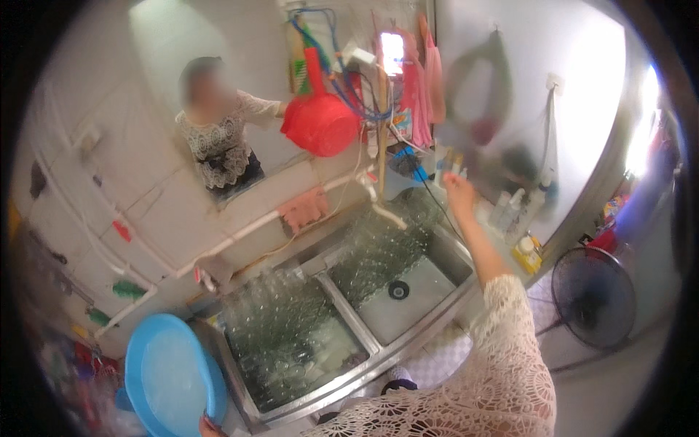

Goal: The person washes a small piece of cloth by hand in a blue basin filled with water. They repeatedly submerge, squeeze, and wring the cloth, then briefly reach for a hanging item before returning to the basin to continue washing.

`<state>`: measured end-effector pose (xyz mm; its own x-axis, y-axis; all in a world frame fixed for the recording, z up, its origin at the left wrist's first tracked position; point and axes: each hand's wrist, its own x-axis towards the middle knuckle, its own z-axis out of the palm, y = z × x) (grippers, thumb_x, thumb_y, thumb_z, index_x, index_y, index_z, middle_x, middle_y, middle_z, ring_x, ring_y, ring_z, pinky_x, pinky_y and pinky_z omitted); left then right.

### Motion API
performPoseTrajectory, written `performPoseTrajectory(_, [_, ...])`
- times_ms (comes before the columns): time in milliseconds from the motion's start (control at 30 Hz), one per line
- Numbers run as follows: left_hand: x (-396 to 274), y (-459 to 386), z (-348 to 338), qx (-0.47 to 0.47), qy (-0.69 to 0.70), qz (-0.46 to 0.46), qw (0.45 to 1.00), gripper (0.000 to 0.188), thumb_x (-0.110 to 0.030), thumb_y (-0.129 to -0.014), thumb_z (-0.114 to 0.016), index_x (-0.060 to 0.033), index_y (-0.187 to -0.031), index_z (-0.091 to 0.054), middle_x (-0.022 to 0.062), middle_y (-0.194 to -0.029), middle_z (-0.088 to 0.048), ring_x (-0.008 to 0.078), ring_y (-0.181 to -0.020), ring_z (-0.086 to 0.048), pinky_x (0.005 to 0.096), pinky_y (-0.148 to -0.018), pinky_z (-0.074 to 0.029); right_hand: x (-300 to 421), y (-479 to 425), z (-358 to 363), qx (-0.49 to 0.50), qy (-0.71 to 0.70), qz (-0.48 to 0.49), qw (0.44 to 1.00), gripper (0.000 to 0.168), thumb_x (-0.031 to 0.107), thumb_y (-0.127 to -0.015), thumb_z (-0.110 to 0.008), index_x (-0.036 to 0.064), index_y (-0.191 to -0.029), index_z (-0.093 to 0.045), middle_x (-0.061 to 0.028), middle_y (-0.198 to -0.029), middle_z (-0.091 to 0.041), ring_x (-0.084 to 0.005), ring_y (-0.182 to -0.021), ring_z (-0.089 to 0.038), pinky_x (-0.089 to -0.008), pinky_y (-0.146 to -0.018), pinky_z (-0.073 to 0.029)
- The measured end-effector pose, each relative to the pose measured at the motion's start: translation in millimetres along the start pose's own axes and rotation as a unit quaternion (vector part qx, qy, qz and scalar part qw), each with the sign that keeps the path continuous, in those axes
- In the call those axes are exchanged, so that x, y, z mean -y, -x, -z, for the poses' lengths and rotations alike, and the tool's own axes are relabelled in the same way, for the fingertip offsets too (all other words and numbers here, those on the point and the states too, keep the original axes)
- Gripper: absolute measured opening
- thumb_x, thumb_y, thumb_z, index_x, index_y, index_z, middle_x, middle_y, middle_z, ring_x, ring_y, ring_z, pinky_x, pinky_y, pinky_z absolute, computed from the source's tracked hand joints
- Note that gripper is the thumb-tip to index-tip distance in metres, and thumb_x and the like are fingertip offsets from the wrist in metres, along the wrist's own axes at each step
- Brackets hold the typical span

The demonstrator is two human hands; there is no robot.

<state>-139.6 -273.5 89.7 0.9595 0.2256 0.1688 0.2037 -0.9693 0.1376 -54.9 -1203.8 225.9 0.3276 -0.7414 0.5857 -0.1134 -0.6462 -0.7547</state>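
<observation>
My left hand (211, 427) grips the near rim of a blue plastic basin (214, 377), which stands tilted to the left of a double-bowl stainless steel sink (349, 311). Only part of that hand shows at the bottom edge. My right hand (460, 195) reaches over the sink's far right corner, close to several small bottles (448, 164). Its fingers are drawn together; whether they hold anything is unclear. Under the tap (390, 214) lies the right bowl with a dark drain (399, 290). Pale, unclear items (327, 349) lie in the left bowl.
A red dipper (322, 123) hangs before a wall mirror (262, 131) that reflects a person. A pink cloth (303, 207) drapes over the wall pipe. Pump bottles (510, 210) and a yellow package (527, 254) line the right ledge. A round mesh fan or strainer (592, 297) stands at right.
</observation>
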Motion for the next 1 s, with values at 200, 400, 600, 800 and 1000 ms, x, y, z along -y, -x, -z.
performPoseTrajectory(200, [-7.4,-40.3,-36.1,-0.049,0.030,0.073,0.996,0.043,-0.037,-0.096,-0.048,-0.0006,-0.113,-0.063,0.0244,-0.108,-0.065,0.0411,-0.099,-0.061,0.0477,-0.087,-0.048,-51.6,-224.1,-75.9,-0.043,0.052,-0.069,0.995,0.041,0.034,-0.089,-0.058,0.005,-0.116,-0.066,-0.0192,-0.112,-0.067,-0.0351,-0.106,-0.063,-0.0415,-0.092,-0.048])
performPoseTrajectory(400, [-51.3,-82.4,-43.9,-0.002,0.005,0.099,0.995,0.042,-0.037,-0.096,-0.048,-0.0015,-0.113,-0.063,0.0240,-0.107,-0.065,0.0411,-0.098,-0.061,0.0479,-0.086,-0.048,-131.7,-336.6,-139.6,-0.090,0.132,-0.053,0.986,0.056,0.040,-0.085,-0.061,0.003,-0.126,-0.058,-0.0224,-0.120,-0.063,-0.0394,-0.115,-0.057,-0.0438,-0.096,-0.046])
performPoseTrajectory(600, [-52.8,-78.7,-31.0,0.009,-0.012,0.129,0.991,0.041,-0.036,-0.095,-0.048,-0.0024,-0.112,-0.064,0.0236,-0.106,-0.066,0.0412,-0.098,-0.061,0.0481,-0.085,-0.048,-149.4,-363.2,-177.7,0.056,0.093,-0.101,0.989,0.045,0.042,-0.085,-0.060,0.006,-0.113,-0.066,-0.0264,-0.111,-0.064,-0.0423,-0.106,-0.060,-0.0456,-0.092,-0.048])
performPoseTrajectory(800, [-63.7,-109.3,-56.2,0.027,0.010,0.112,0.993,0.040,-0.035,-0.095,-0.049,-0.0032,-0.112,-0.064,0.0232,-0.105,-0.066,0.0412,-0.097,-0.061,0.0482,-0.084,-0.048,-117.1,-387.1,-154.9,-0.049,0.153,0.127,0.979,0.042,0.044,-0.090,-0.053,0.005,-0.098,-0.068,-0.0231,-0.088,-0.067,-0.0414,-0.090,-0.064,-0.0463,-0.079,-0.050])
performPoseTrajectory(1000, [-51.7,-100.5,-38.1,0.027,-0.003,0.125,0.992,0.038,-0.035,-0.094,-0.049,-0.0041,-0.111,-0.065,0.0227,-0.105,-0.066,0.0413,-0.097,-0.062,0.0484,-0.083,-0.049,60.7,-319.8,-118.8,-0.016,-0.071,0.043,0.996,0.049,0.051,-0.090,-0.053,0.004,-0.086,-0.066,-0.0160,-0.073,-0.067,-0.0369,-0.073,-0.065,-0.0432,-0.071,-0.049])
